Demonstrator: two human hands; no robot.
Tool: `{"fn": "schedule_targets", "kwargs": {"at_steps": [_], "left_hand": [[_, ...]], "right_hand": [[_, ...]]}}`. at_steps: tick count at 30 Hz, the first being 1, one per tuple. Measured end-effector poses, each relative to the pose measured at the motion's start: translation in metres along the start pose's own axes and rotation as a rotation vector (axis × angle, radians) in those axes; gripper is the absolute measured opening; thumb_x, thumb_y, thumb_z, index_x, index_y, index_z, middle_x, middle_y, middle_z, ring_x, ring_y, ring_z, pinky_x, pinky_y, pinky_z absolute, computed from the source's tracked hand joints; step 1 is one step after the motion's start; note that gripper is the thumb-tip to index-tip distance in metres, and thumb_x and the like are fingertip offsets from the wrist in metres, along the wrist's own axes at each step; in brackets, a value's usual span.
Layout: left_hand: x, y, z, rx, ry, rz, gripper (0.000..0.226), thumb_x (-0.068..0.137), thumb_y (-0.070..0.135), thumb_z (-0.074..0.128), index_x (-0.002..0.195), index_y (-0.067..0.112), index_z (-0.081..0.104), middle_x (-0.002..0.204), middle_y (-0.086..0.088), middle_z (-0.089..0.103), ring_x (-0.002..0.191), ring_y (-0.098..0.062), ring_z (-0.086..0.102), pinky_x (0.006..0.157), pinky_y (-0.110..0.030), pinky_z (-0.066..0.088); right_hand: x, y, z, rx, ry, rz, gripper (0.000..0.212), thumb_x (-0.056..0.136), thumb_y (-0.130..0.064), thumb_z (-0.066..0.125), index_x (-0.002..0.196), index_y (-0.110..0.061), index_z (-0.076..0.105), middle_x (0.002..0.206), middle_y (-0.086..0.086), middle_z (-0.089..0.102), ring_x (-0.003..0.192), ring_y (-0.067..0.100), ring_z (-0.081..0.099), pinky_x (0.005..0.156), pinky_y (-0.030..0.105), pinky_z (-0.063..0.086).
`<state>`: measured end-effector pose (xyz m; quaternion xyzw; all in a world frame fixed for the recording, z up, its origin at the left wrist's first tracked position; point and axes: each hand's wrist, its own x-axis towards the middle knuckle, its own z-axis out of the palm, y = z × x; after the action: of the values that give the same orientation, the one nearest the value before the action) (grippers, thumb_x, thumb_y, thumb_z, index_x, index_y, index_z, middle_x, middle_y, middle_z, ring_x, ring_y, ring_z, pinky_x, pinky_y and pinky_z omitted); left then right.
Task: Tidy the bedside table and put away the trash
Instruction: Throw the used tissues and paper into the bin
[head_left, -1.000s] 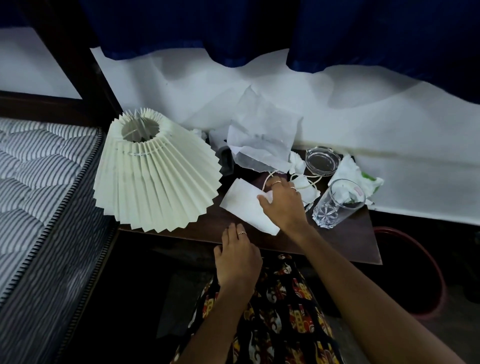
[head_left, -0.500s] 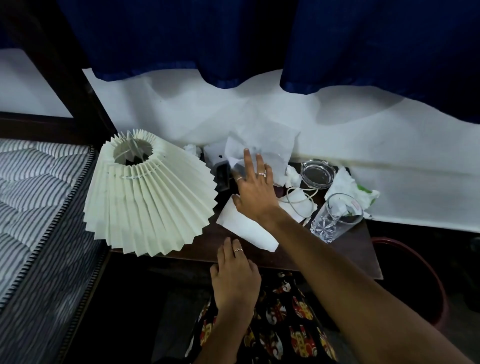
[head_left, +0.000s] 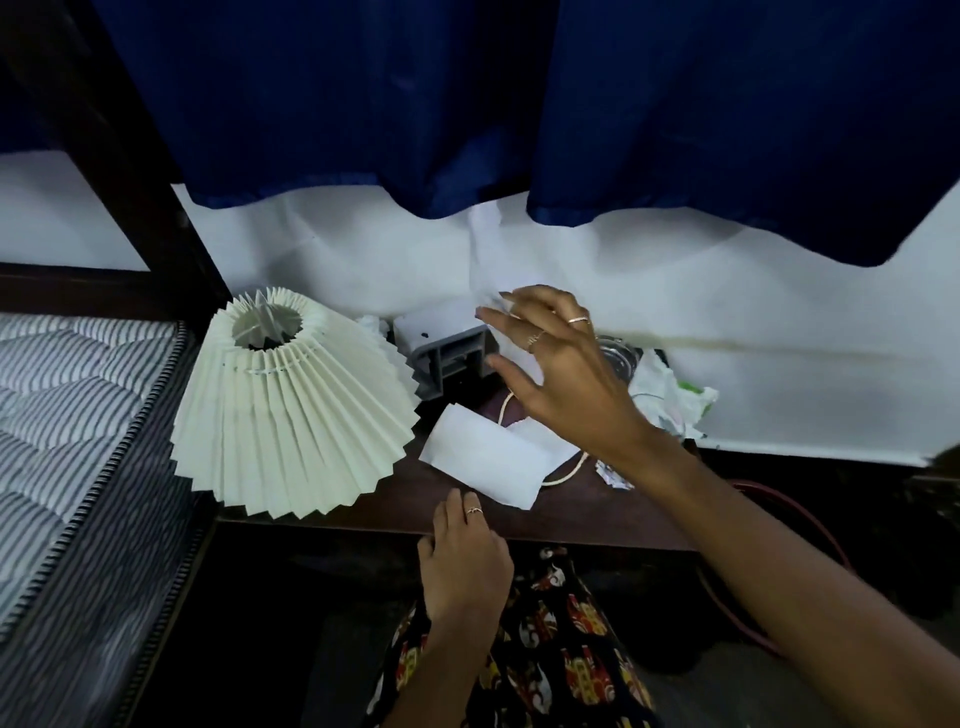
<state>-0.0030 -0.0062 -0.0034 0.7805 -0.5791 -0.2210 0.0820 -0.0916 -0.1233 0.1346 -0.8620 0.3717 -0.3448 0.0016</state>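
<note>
- The thin white tissue sheet stands against the wall at the dark wooden desk back, pinched by the right hand.
- The left hand rests flat-fingered (holding nothing) on the desk's front edge.
- A folded white paper lies between the hands, beside the pleated cream lampshade.

blue curtain | striped mattress | white wall

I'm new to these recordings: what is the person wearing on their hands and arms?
Both arms are bare, no sleeves. The right hand has thin rings on two fingers. The left hand has one thin ring. Below is a dark garment with a red and yellow pattern.
</note>
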Motion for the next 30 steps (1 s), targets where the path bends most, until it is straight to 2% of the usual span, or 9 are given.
{"fn": "schedule_targets", "kwargs": {"at_steps": [2,6,9,12,15,19,23,28,30], "left_hand": [[-0.004,0.002,0.001,0.023,0.009,0.025,0.054,0.097,0.032,0.033,0.147,0.018,0.021,0.156,0.001,0.018,0.144,-0.015,0.015,0.111,-0.039,0.025],[-0.013,0.006,0.002,0.053,0.015,0.069,0.051,0.097,0.031,0.034,0.146,0.020,0.025,0.155,0.003,0.022,0.143,-0.014,0.017,0.111,-0.038,0.025],[-0.017,0.013,0.001,0.067,0.019,0.098,0.050,0.096,0.030,0.036,0.145,0.021,0.028,0.154,0.004,0.025,0.143,-0.013,0.019,0.111,-0.038,0.025],[-0.021,0.020,0.003,0.082,0.015,0.118,0.050,0.095,0.030,0.037,0.143,0.020,0.032,0.152,0.003,0.029,0.141,-0.014,0.023,0.109,-0.037,0.028],[-0.022,0.027,0.007,0.088,0.006,0.119,0.048,0.093,0.029,0.038,0.141,0.019,0.036,0.149,0.003,0.034,0.138,-0.015,0.028,0.106,-0.039,0.031],[-0.019,0.033,0.014,0.121,-0.018,0.125,0.050,0.093,0.031,0.038,0.141,0.019,0.035,0.150,0.001,0.034,0.138,-0.017,0.028,0.107,-0.043,0.033],[-0.013,0.036,0.018,0.120,-0.035,0.098,0.050,0.093,0.032,0.039,0.141,0.019,0.036,0.150,0.001,0.032,0.138,-0.019,0.029,0.106,-0.045,0.033],[-0.005,0.035,0.023,0.095,-0.066,0.048,0.052,0.093,0.036,0.039,0.142,0.018,0.034,0.153,0.003,0.028,0.137,-0.020,0.031,0.106,-0.046,0.034],[-0.002,0.035,0.025,0.091,-0.075,0.023,0.054,0.093,0.037,0.038,0.143,0.018,0.032,0.154,0.003,0.025,0.138,-0.019,0.030,0.107,-0.046,0.033]], "right_hand": [[-0.020,-0.011,-0.038,0.062,0.014,-0.009,0.038,0.086,-0.025,0.064,0.121,-0.013,0.064,0.119,0.001,0.064,0.119,0.013,0.042,0.100,0.031,0.039],[-0.069,-0.024,-0.123,0.078,0.160,0.124,0.035,0.082,-0.026,0.067,0.116,-0.016,0.065,0.112,-0.011,0.059,0.113,0.000,0.043,0.099,0.008,0.033],[-0.107,-0.015,-0.180,-0.013,0.275,0.272,0.033,0.085,-0.020,0.068,0.117,-0.018,0.060,0.117,-0.019,0.053,0.108,-0.001,0.047,0.099,0.006,0.032],[-0.141,0.017,-0.209,-0.023,0.361,0.447,0.035,0.086,-0.013,0.065,0.120,-0.019,0.059,0.118,-0.015,0.053,0.108,-0.004,0.052,0.093,0.007,0.041],[-0.180,0.070,-0.207,-0.006,0.388,0.626,0.036,0.089,-0.007,0.061,0.123,-0.018,0.060,0.122,-0.003,0.055,0.105,0.003,0.056,0.087,0.008,0.048],[-0.237,0.141,-0.172,-0.087,0.345,0.841,0.036,0.085,0.004,0.057,0.119,-0.007,0.063,0.120,0.007,0.060,0.081,-0.002,0.057,0.077,0.002,0.041],[-0.285,0.179,-0.123,-0.142,0.185,1.017,0.037,0.080,0.012,0.051,0.113,0.002,0.065,0.120,0.021,0.062,0.110,0.033,0.060,0.095,0.020,0.037],[-0.318,0.194,-0.082,-0.104,0.052,1.161,0.040,0.083,0.011,0.044,0.117,0.000,0.062,0.123,0.018,0.060,0.110,0.033,0.059,0.097,0.036,0.046],[-0.321,0.202,-0.071,-0.069,-0.006,1.167,0.039,0.085,0.009,0.044,0.118,-0.001,0.062,0.126,0.017,0.059,0.105,0.032,0.061,0.090,0.036,0.048]]}}
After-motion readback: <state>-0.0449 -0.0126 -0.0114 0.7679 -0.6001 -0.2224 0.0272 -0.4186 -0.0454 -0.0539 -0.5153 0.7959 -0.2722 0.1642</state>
